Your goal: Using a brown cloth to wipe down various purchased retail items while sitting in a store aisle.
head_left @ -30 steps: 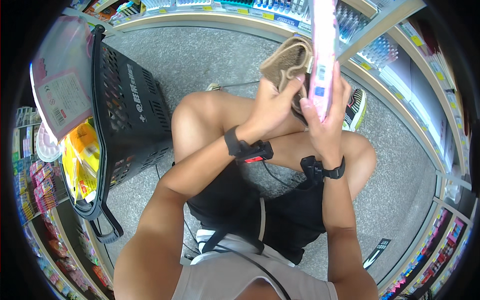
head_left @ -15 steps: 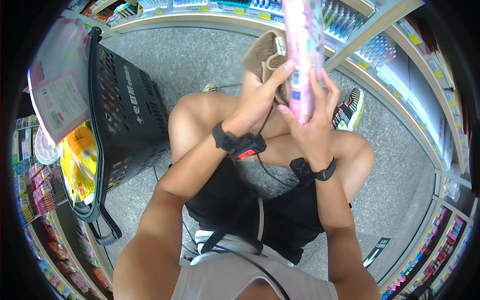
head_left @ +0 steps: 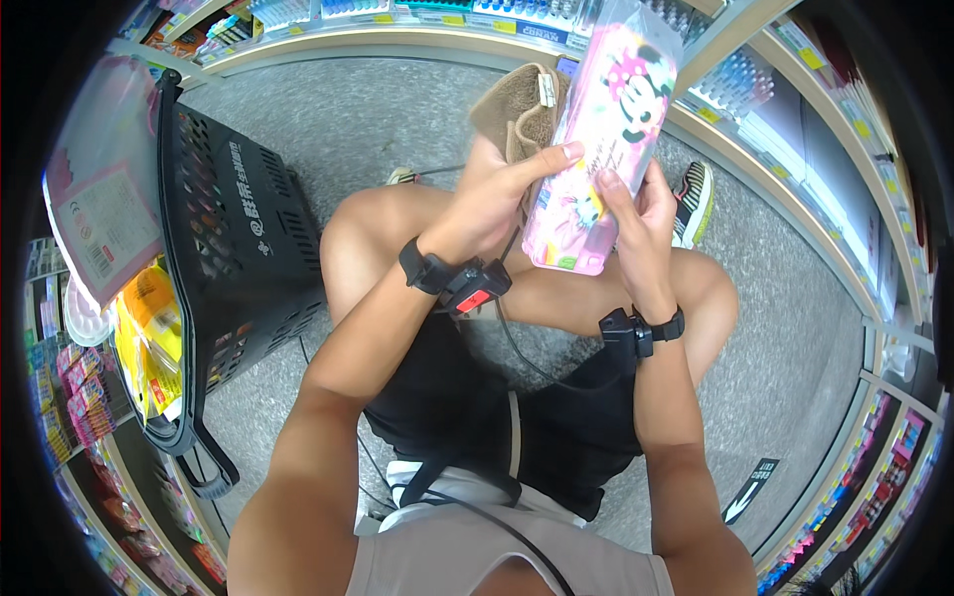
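Note:
A long pink pencil case point(head_left: 600, 139) with a cartoon mouse design, in a clear plastic wrapper, is tilted up in front of me with its broad printed face in view. My left hand point(head_left: 505, 194) pinches its left edge, thumb lying on the front. Against that same hand is a folded brown towel point(head_left: 510, 104) with a white tag, partly behind the case. Closed on the lower right side is my right hand point(head_left: 641, 223), its thumb on the printed face and its fingers partly hidden behind. Both wrists carry black strapped devices.
A black shopping basket point(head_left: 238, 214) stands on the left, holding a clear pink-edged package point(head_left: 104, 233) and yellow packets point(head_left: 149, 338). Shelves of pens point(head_left: 730, 84) curve round the back and right. My crossed legs rest on the grey floor point(head_left: 785, 328), and a thin cable hangs between my wrists.
The pencil case has turned from its narrow side to its broad printed face. My right hand has shifted its grip, bringing the thumb onto the front. The towel has moved slightly left.

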Action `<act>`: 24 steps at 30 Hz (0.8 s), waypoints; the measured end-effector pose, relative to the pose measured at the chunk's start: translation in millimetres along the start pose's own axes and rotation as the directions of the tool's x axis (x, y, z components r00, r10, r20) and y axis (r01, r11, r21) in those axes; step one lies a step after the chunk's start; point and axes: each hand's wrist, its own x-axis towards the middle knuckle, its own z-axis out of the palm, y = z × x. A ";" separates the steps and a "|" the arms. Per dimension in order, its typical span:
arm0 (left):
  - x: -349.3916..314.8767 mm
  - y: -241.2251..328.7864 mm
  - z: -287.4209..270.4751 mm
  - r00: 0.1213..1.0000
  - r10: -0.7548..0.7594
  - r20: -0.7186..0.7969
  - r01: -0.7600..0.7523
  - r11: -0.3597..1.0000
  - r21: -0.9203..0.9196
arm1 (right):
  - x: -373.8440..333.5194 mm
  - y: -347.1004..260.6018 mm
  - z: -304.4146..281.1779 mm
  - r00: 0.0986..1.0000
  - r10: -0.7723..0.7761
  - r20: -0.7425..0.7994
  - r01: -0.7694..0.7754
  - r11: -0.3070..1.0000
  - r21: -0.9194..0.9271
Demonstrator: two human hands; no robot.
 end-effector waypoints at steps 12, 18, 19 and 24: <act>14.7 3.6 -22.5 0.976 0.123 -0.180 -0.113 0.991 0.066 | -12.9 13.7 13.8 0.997 0.028 0.073 -0.029 0.999 0.014; 1.0 -12.6 -4.2 0.937 0.320 0.143 -0.350 0.837 0.421 | 6.5 7.8 -9.5 0.989 0.055 -0.137 -0.026 0.978 0.209; -2.8 -16.2 2.3 0.946 0.273 0.177 -0.323 0.858 0.400 | 9.0 -0.7 -17.8 0.985 0.092 -0.149 -0.047 0.958 0.283; 2.5 -6.9 3.5 0.971 0.205 0.124 -0.239 0.870 0.432 | 2.5 6.0 -19.3 0.984 0.121 -0.131 -0.091 0.971 0.220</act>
